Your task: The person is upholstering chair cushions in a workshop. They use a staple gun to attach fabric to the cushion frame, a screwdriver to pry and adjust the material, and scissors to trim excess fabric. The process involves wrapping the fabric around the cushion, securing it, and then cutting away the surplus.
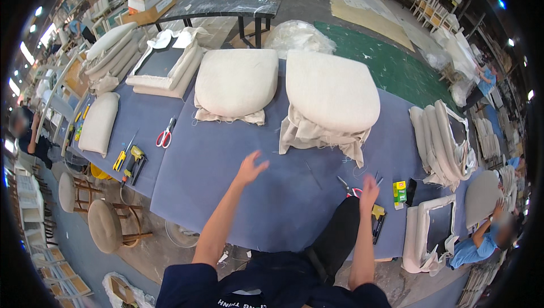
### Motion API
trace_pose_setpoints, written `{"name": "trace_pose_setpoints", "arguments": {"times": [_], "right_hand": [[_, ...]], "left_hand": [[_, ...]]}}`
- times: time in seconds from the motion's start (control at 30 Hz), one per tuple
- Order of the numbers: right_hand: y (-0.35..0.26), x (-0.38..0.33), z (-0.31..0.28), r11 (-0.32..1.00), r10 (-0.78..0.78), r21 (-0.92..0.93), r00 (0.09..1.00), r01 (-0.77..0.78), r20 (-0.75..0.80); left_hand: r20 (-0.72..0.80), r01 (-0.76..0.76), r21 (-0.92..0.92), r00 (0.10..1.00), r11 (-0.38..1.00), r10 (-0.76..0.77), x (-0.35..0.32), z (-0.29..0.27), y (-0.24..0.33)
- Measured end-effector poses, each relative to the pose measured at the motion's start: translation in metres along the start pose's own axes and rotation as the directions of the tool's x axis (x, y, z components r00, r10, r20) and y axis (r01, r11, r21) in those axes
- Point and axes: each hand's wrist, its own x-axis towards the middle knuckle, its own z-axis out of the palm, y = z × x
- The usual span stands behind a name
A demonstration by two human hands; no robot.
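Observation:
My left hand (pixel 252 168) hovers over the blue-grey table with fingers spread and nothing in it. My right hand (pixel 370 191) is beside red-handled scissors (pixel 356 191); it is smeared by motion and its grip is unclear. A thin pointed item (pixel 379 182) shows at its fingertips, whether held or lying there I cannot tell. Just below is a yellow and black staple gun (pixel 378 217). Ahead of my hands stand two stacks topped by padded cream seat cushions, the left cushion (pixel 237 81) and the right cushion (pixel 333 88), with loose fabric edges hanging under them.
On the left lie another pair of red-handled scissors (pixel 165 133), a second staple gun (pixel 133 163) and a single cushion (pixel 100 123). A green and yellow box (pixel 399 193) sits at right, near stacked cushions (pixel 442 144). Stools (pixel 106 226) stand left of the table; a co-worker (pixel 481 246) is at right.

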Motion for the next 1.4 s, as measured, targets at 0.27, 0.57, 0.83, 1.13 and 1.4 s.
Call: {"name": "trace_pose_setpoints", "arguments": {"times": [0.27, 0.57, 0.83, 1.13, 1.4], "right_hand": [[-0.046, -0.108, 0.032, 0.922, 0.000, -0.362, 0.936, 0.135, 0.351], [-0.133, 0.022, 0.212, 0.418, 0.318, 0.653, 0.775, -0.631, 0.546], [-0.088, 0.151, 0.214, 0.521, 0.476, 0.737, 0.863, -0.431, 0.168], [-0.065, 0.110, 0.230, 0.744, 0.379, 0.582, 0.925, -0.329, 0.038], [-0.066, -0.022, 0.258, 0.970, -0.233, 0.197, 0.756, 0.140, 0.611]], "left_hand": [[-0.046, 0.608, 0.534, 0.715, 0.588, -0.698, -0.120, -0.052, -0.090], [-0.042, 0.617, 0.499, 0.719, 0.609, -0.694, -0.112, -0.053, -0.080], [0.030, 0.635, 0.501, 0.667, 0.589, -0.744, -0.106, -0.062, -0.068], [0.007, 0.605, 0.466, 0.728, 0.646, -0.686, -0.114, -0.061, -0.078], [-0.048, 0.576, 0.379, 0.793, 0.724, -0.607, -0.125, -0.065, -0.075]]}}
